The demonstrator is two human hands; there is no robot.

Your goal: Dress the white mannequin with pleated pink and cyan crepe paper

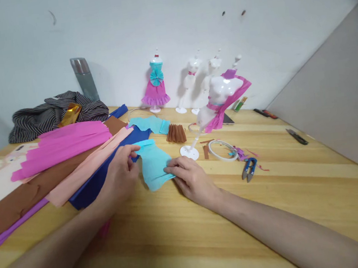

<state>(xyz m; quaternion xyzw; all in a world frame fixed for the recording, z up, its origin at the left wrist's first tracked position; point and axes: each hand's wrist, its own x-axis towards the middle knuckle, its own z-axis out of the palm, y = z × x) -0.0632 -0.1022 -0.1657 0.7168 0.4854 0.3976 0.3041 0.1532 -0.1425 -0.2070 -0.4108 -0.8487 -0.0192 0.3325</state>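
Note:
A light blue crepe paper piece (155, 167) lies on the wooden table between my hands. My left hand (124, 169) is at its upper left corner, thumb and forefinger closed around the edge. Fingers of my right hand (187, 176) pinch the paper's right edge. Just behind my right hand stands a small white mannequin (224, 89) on a round base, with pink paper draped over its shoulder and waist. A pleated brown paper piece (176, 133) and another light blue strip (150, 123) lie beyond the blue piece.
Crepe paper sheets (65, 143) cover the left side, near a striped cloth (33, 119) and a bottle (85, 80). A dressed mannequin (157, 78) stands by the wall with bare ones. White tape roll (211, 147), blue snips (249, 169) and a cutter (297, 136) lie right.

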